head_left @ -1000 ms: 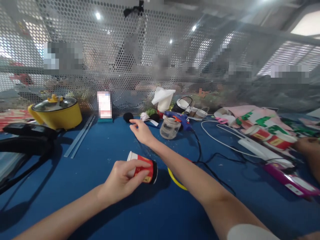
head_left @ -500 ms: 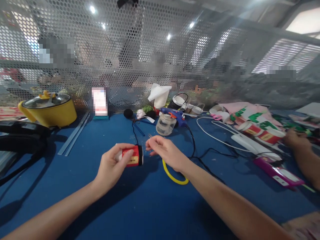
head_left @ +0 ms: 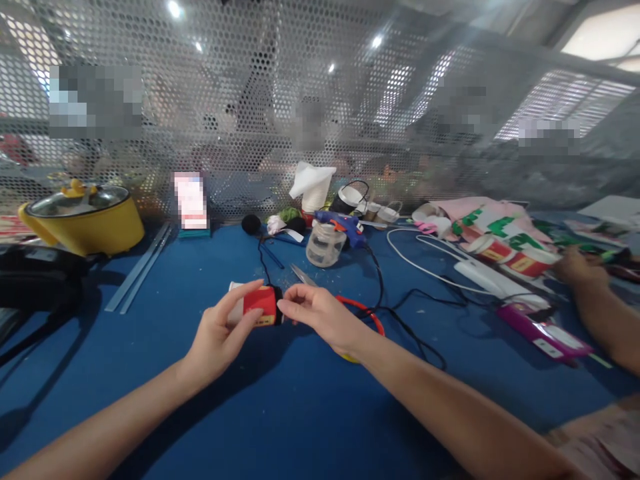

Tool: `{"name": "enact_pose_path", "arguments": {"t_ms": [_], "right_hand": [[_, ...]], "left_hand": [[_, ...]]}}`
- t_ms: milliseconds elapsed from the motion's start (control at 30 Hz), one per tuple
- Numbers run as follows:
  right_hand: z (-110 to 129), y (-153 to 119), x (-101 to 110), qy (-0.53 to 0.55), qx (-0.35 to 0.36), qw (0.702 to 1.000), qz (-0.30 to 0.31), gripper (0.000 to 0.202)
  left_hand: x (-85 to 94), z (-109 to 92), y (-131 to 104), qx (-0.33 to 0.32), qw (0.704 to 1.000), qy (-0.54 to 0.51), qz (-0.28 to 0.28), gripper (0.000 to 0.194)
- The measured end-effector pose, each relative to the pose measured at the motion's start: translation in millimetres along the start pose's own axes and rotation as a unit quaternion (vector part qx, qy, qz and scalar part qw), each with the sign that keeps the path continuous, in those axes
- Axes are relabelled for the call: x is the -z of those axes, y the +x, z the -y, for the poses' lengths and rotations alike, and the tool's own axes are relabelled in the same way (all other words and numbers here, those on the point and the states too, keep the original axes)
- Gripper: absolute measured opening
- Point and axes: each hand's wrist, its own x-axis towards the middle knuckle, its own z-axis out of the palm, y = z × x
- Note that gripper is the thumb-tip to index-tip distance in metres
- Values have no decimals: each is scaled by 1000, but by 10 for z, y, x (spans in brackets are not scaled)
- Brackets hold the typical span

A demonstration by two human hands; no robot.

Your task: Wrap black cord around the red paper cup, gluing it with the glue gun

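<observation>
My left hand (head_left: pixel 220 327) grips a small white cup (head_left: pixel 259 305) with a red label, lying on its side, its black-banded end pointing right. A dark cord runs from the band up to a black yarn ball (head_left: pixel 251 225). At the banded end, my right hand (head_left: pixel 320 316) has its thumb and fingers pinched against the band; whatever lies between the fingertips is hidden. Scissors with red and yellow handles (head_left: pixel 367 315) lie partly under my right hand, blades (head_left: pixel 303 275) pointing away.
Behind the hands a blue glue gun (head_left: pixel 345 227) rests on a clear jar (head_left: pixel 324 247). A yellow pot (head_left: pixel 90 223) and phone (head_left: pixel 192 200) stand left. Cables, a purple power strip (head_left: pixel 543 333) and another person's hand (head_left: pixel 575 270) are at right.
My right hand has moved left and down to meet the banded end of the cup. More of the scissors shows, and the cup has turned slightly. The whole view has shifted a little.
</observation>
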Motion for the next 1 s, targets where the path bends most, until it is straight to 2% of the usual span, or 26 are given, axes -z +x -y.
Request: {"name": "enact_pose_path", "arguments": {"t_ms": [67,133,200,300,367,433,500,600,667,733,867,933,1000], "right_hand": [[-5,4,4,19,2,1000,-8,21],[5,-4,10,-15,36,999,-15,18],[23,-21,16,-88,93,992,-14,15],[42,-45,16,-188,181,965,9,13],[40,-50,13,-220,203,954,20,14],[32,-49,14,-231,200,952,1,11],[24,-49,20,-231,205,950,-41,12],[12,-66,23,-246,253,932,-77,31],[-3,-85,7,-259,281,922,-57,41],[-20,-102,-25,-253,278,926,-23,48],[7,-113,-50,-174,240,955,28,43],[82,-97,23,-157,237,959,-6,35],[197,-54,193,-188,247,945,-107,25]], "left_hand": [[5,6,-1,-12,1000,-10,21,39],[19,-1,21,5,998,-53,21,47],[42,-18,65,58,990,-131,9,53],[74,-49,135,146,960,-238,22,50],[82,-62,161,181,949,-257,28,46],[77,-72,165,195,949,-247,20,41],[65,-83,154,182,959,-216,9,37],[43,-101,127,111,983,-143,8,30],[29,-103,109,61,993,-96,13,25],[17,-93,96,32,997,-63,21,23],[4,-51,83,34,998,-30,42,23],[2,-39,82,39,998,-19,44,24],[1,-40,84,43,998,-15,39,24]]}}
